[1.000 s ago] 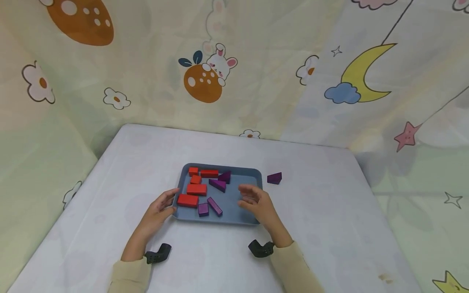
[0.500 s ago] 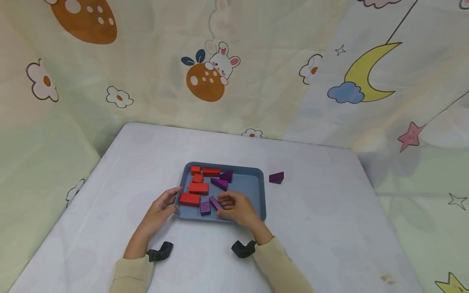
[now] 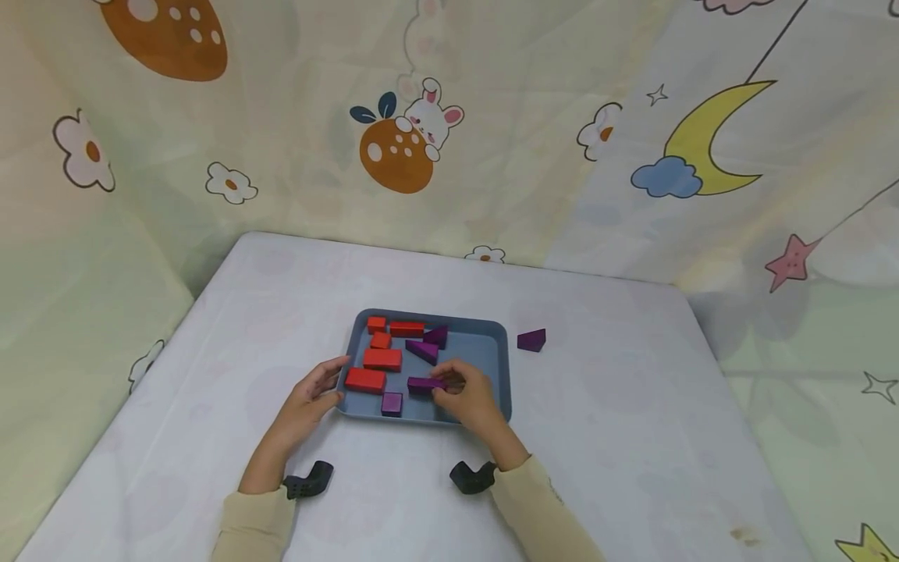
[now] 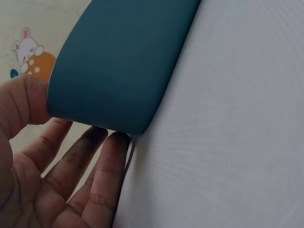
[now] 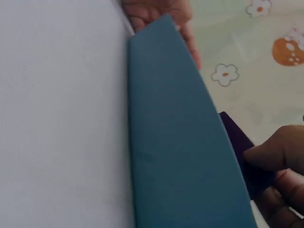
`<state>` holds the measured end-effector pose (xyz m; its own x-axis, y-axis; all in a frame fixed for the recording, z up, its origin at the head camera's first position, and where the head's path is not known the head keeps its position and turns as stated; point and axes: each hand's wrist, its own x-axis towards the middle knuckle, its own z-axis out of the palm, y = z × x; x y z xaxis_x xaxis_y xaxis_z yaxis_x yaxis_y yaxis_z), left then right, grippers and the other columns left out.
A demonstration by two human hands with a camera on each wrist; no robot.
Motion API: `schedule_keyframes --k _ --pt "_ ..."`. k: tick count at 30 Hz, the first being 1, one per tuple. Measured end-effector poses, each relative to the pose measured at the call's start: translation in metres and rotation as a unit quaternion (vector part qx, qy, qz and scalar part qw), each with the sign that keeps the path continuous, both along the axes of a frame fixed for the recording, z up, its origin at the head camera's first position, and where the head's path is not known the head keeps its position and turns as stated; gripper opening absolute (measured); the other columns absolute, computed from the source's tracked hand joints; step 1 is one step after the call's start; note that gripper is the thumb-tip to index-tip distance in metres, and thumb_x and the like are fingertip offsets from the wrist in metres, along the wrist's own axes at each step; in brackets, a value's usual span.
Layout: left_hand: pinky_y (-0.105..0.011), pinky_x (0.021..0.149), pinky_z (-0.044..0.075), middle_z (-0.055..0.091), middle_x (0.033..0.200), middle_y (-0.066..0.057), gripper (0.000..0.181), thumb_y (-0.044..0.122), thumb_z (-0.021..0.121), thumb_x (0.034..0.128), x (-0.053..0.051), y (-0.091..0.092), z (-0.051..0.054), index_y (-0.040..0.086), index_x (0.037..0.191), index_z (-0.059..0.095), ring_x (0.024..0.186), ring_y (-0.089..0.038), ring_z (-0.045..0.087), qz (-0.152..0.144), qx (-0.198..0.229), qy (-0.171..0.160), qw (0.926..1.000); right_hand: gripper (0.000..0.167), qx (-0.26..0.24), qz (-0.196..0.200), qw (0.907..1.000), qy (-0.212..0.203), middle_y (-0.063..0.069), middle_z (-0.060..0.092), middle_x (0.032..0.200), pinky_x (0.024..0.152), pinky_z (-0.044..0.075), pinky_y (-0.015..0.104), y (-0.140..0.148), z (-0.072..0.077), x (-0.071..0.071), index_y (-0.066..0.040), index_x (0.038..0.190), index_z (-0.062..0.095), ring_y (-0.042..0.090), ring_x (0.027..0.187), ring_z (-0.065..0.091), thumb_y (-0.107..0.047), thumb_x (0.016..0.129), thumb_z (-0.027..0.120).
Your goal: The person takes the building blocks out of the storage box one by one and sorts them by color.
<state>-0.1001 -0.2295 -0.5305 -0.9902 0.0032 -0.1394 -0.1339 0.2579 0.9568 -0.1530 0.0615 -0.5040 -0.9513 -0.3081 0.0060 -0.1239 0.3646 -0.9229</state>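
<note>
Just below the frame's middle, the right hand [image 3: 467, 394] pinches a long purple block [image 3: 421, 386] at the blue tray [image 3: 481, 347], and the left hand [image 3: 304, 402] touches its left side with loose fingers. The step looks like moving this block, though I can't tell if it's lifted; the next move needs a steady pinch

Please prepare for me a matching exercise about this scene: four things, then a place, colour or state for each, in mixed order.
1. Left hand
2. Right hand
3. Tray
4. Red blocks

A. pinching a purple block
B. inside, in the left half
C. blue-grey
D. touching the tray's left end

Pairs: 1-D, 2-A, 3-C, 4-B
</note>
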Motion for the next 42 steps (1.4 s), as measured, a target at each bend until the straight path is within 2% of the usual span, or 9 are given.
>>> schedule_keyframes --k 5,8,14,17,23,26,32,35,42 --pt "-0.057 0.118 0.041 0.043 0.168 -0.022 0.061 -0.005 0.054 0.0999 -0.001 0.002 0.001 0.000 0.160 0.046 0.154 -0.045 0.042 -0.002 -0.002 -0.001 1.0000 0.019 -0.100 -0.019 0.9945 -0.026 0.016 0.073 0.111 0.080 0.054 0.019 0.021 0.002 -0.003 0.005 0.111 0.075 0.017 0.097 0.064 0.008 0.092 0.078" --pt "-0.061 0.119 0.039 0.042 0.169 -0.022 0.062 -0.004 0.054 0.0999 -0.001 0.003 0.002 0.001 0.161 0.045 0.154 -0.046 0.040 -0.002 -0.002 -0.006 1.0000 0.022 -0.143 -0.018 0.9892 -0.027 0.017 0.072 0.112 0.084 0.057 0.020 0.037 0.004 -0.006 0.011 0.113 0.072 0.015 0.099 0.067 0.009 0.092 0.077" --pt "-0.060 0.119 0.040 0.041 0.169 -0.022 0.062 -0.004 0.054 0.1000 -0.001 0.003 0.003 0.001 0.161 0.045 0.155 -0.046 0.040 0.000 -0.001 -0.009 1.0000 0.026 -0.179 -0.037 0.9829 -0.019 0.004 0.073 0.109 0.085 0.059 0.023 0.073 0.012 -0.010 0.016 0.119 0.069 0.011 0.094 0.070 0.010 0.094 0.075" --pt "-0.054 0.118 0.043 0.041 0.169 -0.022 0.061 -0.004 0.054 0.1004 0.000 0.002 0.003 0.001 0.161 0.046 0.154 -0.046 0.041 -0.001 -0.002 -0.005 1.0000 0.026 -0.169 -0.052 0.9843 0.000 -0.002 0.075 0.110 0.087 0.059 0.022 0.094 0.013 -0.015 0.015 0.120 0.069 0.011 0.096 0.071 0.008 0.096 0.074" --pt "-0.026 0.107 0.046 0.041 0.169 -0.023 0.060 -0.005 0.054 0.1008 0.003 -0.001 0.002 0.001 0.160 0.046 0.154 -0.046 0.041 -0.004 0.003 0.001 1.0000 0.026 -0.142 -0.080 0.9858 0.042 -0.011 0.075 0.109 0.090 0.058 0.020 0.133 0.012 -0.030 0.017 0.121 0.067 0.009 0.101 0.073 0.007 0.097 0.073" --pt "-0.019 0.103 0.045 0.040 0.169 -0.024 0.061 -0.005 0.054 0.1007 0.003 -0.001 0.002 0.000 0.160 0.046 0.154 -0.046 0.041 -0.006 0.006 0.002 1.0000 0.026 -0.122 -0.091 0.9857 0.072 -0.011 0.074 0.108 0.088 0.057 0.018 0.151 0.014 -0.039 0.019 0.120 0.065 0.004 0.101 0.072 0.010 0.097 0.072" --pt "-0.014 0.099 0.044 0.040 0.169 -0.024 0.060 -0.004 0.054 0.1014 0.003 -0.001 0.004 0.000 0.160 0.045 0.154 -0.047 0.041 -0.008 0.005 0.003 1.0000 0.028 -0.032 -0.110 0.9853 0.126 0.024 0.074 0.121 0.090 0.053 0.012 0.180 0.019 -0.058 0.015 0.125 0.069 -0.009 0.103 0.066 0.010 0.098 0.070" --pt "-0.012 0.098 0.044 0.040 0.169 -0.024 0.060 -0.004 0.053 0.1016 0.002 0.000 0.004 -0.001 0.161 0.045 0.153 -0.047 0.041 -0.010 0.006 0.004 0.9999 0.025 -0.002 -0.124 0.9846 0.123 0.034 0.069 0.124 0.089 0.052 0.010 0.190 0.020 -0.067 0.013 0.124 0.071 -0.013 0.101 0.063 0.008 0.100 0.069" --pt "-0.010 0.097 0.043 0.041 0.169 -0.024 0.060 -0.005 0.053 0.1017 0.002 -0.001 0.004 -0.001 0.161 0.044 0.153 -0.047 0.041 -0.011 0.010 0.006 0.9999 0.027 0.026 -0.161 0.9843 0.067 0.032 0.069 0.130 0.087 0.050 0.009 0.202 0.011 -0.081 0.012 0.127 0.071 -0.014 0.099 0.061 0.001 0.102 0.070"
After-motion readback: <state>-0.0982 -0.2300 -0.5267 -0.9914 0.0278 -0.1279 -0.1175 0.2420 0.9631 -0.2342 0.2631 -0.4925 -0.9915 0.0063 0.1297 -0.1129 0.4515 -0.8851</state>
